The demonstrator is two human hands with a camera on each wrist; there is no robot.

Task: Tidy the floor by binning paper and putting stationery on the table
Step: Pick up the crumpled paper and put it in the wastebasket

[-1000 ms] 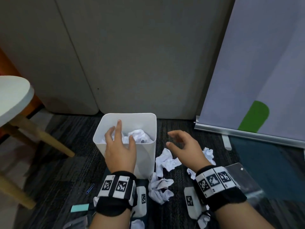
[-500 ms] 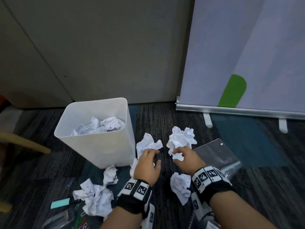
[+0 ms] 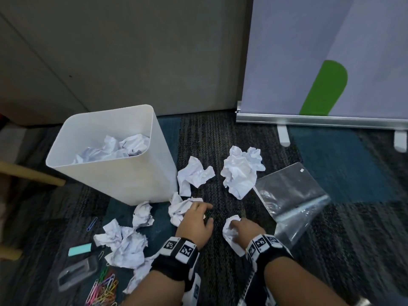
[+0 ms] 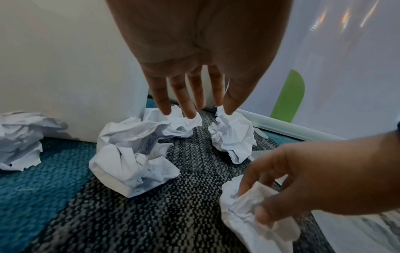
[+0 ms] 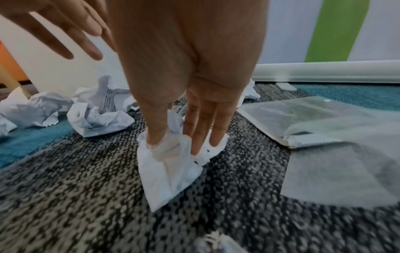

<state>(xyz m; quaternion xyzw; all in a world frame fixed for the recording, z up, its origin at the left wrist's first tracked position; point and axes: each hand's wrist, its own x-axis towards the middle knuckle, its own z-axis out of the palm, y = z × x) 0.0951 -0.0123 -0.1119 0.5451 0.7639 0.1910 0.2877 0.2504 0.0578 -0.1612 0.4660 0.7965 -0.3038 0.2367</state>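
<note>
Since half a second ago both hands have dropped nearer the carpet (image 3: 223,272) and the right hand (image 3: 247,231) has left the big paper ball (image 3: 241,171) for a smaller paper wad (image 5: 171,164). The white bin (image 3: 123,173), part filled with crumpled paper, stands left of the loose balls. The right hand pinches the wad between thumb and fingers on the floor, while the left hand (image 3: 195,225) hovers with fingers straight and spread, holding nothing, over a crumpled sheet (image 4: 129,157) beside the bin.
</note>
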